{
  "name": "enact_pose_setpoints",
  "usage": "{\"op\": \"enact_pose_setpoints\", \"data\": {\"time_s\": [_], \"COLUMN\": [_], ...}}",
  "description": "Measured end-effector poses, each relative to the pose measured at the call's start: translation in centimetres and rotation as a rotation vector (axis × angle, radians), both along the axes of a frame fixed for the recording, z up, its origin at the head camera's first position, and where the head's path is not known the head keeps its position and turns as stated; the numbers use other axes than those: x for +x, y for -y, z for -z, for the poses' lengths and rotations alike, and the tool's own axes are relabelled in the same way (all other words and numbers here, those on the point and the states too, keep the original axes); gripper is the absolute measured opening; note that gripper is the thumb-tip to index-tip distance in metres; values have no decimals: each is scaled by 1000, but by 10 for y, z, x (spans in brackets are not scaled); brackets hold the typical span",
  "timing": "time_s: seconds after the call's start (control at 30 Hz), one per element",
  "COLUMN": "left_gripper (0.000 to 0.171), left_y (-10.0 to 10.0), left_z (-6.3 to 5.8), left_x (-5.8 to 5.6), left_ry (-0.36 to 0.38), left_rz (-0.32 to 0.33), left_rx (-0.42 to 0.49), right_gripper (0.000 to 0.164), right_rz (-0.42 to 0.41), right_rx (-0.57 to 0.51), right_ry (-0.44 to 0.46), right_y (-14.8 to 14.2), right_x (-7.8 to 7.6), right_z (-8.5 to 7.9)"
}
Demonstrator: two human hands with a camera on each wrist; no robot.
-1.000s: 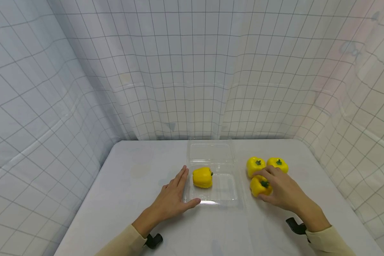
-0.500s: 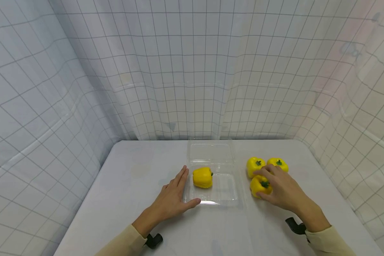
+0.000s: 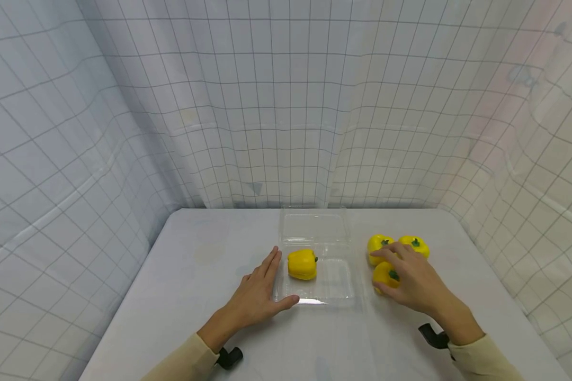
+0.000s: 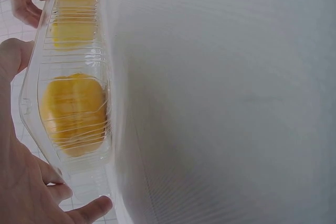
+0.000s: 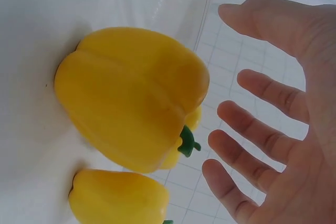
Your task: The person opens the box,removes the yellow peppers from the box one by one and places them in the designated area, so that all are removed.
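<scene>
My left hand (image 3: 257,296) lies with fingers outstretched along the left side of a clear plastic clamshell box (image 3: 333,278), thumb at its front corner. One yellow bell pepper (image 3: 302,264) lies on its side in the box's left part. My right hand (image 3: 417,278) hovers over the nearest of three yellow bell peppers on the right, partly covering this pepper (image 3: 383,274). In the right wrist view its fingers (image 5: 247,124) are spread, and a gap shows between them and the large yellow bell pepper (image 5: 131,95).
Two more bell peppers stand behind my right hand, a left pepper (image 3: 377,244) and a right pepper (image 3: 417,245). The box's lid (image 3: 313,225) lies folded back toward the rear edge. A white table (image 3: 209,248) carries everything, with grid-patterned curtains (image 3: 267,106) around it.
My right hand has spread its thumb and fingers wider and shifted slightly left over the near bell pepper, which stays in place. The left hand keeps its position at the box.
</scene>
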State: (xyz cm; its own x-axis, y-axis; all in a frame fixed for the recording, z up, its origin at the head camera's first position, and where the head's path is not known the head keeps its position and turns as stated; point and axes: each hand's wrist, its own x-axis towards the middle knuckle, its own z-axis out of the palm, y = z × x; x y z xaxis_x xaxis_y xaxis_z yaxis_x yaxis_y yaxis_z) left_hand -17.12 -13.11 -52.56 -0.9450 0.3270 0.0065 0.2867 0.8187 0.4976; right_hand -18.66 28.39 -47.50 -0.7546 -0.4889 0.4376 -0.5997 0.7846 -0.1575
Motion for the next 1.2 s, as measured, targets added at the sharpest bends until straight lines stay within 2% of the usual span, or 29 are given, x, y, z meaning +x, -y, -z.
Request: {"op": "enact_pose_setpoints", "data": {"time_s": [0.33,0.67,0.83,1.2], "left_gripper": [122,122,122,124], "left_y": [-1,-2,-3,-4], "left_z": [-2,-1,-1,-1], "left_x": [1,1,1,2], "left_ry": [6,5,0,16], "left_rz": [-7,-10,-12,-22], "left_rx": [3,7,11,14], "right_gripper": [65,68,75,83], "right_rz": [-40,-20,-40,-62], "right_rx": [-3,14,2,-39], "right_ry": [-32,31,47,246], "right_y": [16,31,39,59], "right_x": [-2,-5,-9,-16], "right_z": [-4,-8,-11,-17]}}
